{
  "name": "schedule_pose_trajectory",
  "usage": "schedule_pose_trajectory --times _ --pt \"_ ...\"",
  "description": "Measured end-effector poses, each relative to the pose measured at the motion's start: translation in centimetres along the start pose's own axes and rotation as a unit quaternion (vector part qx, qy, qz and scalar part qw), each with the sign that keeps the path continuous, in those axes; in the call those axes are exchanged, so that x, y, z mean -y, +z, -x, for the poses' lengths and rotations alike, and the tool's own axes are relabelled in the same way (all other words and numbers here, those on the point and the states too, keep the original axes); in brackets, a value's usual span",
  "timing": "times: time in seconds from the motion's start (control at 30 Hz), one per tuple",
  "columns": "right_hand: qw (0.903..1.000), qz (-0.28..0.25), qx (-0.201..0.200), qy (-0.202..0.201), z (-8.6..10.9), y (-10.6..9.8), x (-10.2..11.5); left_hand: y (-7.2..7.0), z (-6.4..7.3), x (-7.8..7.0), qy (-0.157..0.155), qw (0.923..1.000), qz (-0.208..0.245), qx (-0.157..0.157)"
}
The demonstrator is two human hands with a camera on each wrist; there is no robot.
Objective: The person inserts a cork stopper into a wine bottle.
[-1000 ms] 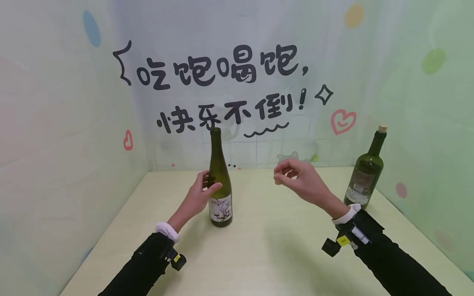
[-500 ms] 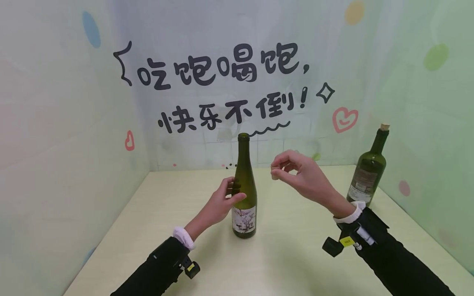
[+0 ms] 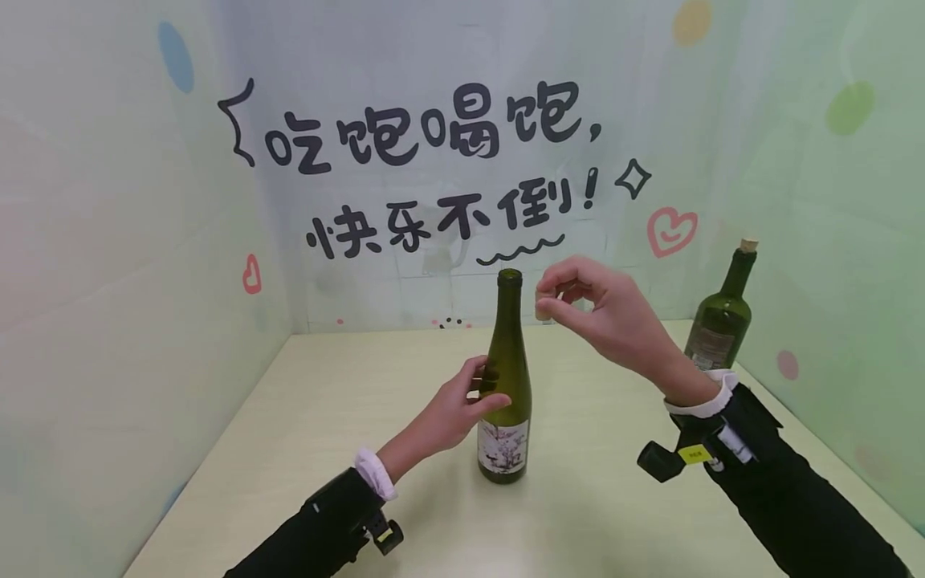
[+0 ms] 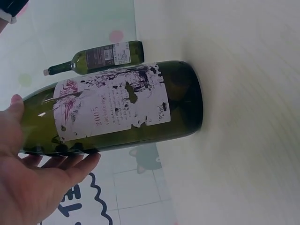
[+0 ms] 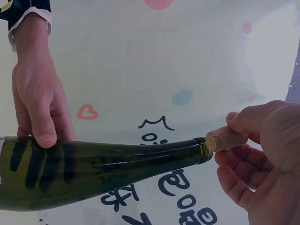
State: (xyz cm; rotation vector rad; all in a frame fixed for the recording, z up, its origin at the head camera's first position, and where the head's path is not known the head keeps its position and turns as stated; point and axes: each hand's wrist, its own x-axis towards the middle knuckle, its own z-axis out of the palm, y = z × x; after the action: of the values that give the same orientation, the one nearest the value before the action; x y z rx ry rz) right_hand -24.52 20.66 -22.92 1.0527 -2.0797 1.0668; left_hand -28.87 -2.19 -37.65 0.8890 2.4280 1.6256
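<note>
Cork (image 5: 227,139) and bottle (image 3: 507,357) are the two things in hand, over a pale table (image 3: 347,401). Toward the table's right edge, near the right wall (image 3: 838,241), stands a second bottle (image 3: 723,315), green and upright, with a stopper (image 3: 749,246) in its mouth. From the head, the right wrist and its white cuff (image 3: 711,401) cover the foot of the second bottle; from the left wrist its base and label come into sight, with the bottle in hand just in front. Behind the table, the back wall (image 3: 405,48) carries dark lettering (image 3: 470,128) in two rows, and a pink heart (image 3: 672,233) is drawn to the right of it.

The left hand (image 3: 451,413) grips the bottle above its white label (image 3: 503,447), thumb across the near side and fingers round the far side. It holds the bottle nearly upright; whether the base touches the table, I cannot tell. The right hand (image 3: 607,313) pinches the cork between thumb and fingers. From the head, the cork is just right of the bottle's mouth (image 3: 509,274), slightly lower and apart from it.
</note>
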Motion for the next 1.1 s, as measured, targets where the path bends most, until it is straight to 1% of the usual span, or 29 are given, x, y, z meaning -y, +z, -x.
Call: schedule_pose_trajectory --times 0.03,0.07,0.1,0.27,0.3,0.5,0.67,0.93,1.1 --pt "1.0000 0.003 -0.002 -0.005 -0.3 -0.2 0.2 0.1 0.0 -0.1 0.000 1.0000 -0.003 0.003" --pt "0.9999 0.007 -0.004 -0.008 -0.6 -0.3 0.7 0.2 0.1 -0.6 0.001 1.0000 -0.003 0.006" --pt "0.9998 0.012 -0.005 -0.012 -0.9 -0.5 1.3 0.4 0.2 -0.7 0.004 1.0000 -0.004 0.008" --pt "0.9996 0.016 -0.011 -0.021 -2.2 -1.2 2.5 1.0 0.2 -0.9 0.024 0.9995 -0.010 0.020" --pt "0.9996 0.014 -0.012 -0.022 -2.3 -1.3 2.4 1.1 0.1 -0.7 0.028 0.9993 -0.011 0.023" --pt "0.9997 0.004 -0.012 -0.020 -2.7 -1.7 2.6 1.7 0.7 -1.4 0.032 0.9987 0.001 0.039" --pt "0.9997 -0.002 -0.011 -0.020 -2.7 -1.7 2.7 2.0 1.3 -1.6 0.038 0.9979 0.002 0.053" --pt "0.9998 -0.004 -0.007 -0.019 -2.8 -1.7 3.1 1.9 1.8 -1.5 0.058 0.9956 0.018 0.071" --pt "0.9996 -0.009 -0.002 -0.027 -2.8 -1.6 3.1 1.7 2.1 -1.5 0.060 0.9947 0.014 0.083"
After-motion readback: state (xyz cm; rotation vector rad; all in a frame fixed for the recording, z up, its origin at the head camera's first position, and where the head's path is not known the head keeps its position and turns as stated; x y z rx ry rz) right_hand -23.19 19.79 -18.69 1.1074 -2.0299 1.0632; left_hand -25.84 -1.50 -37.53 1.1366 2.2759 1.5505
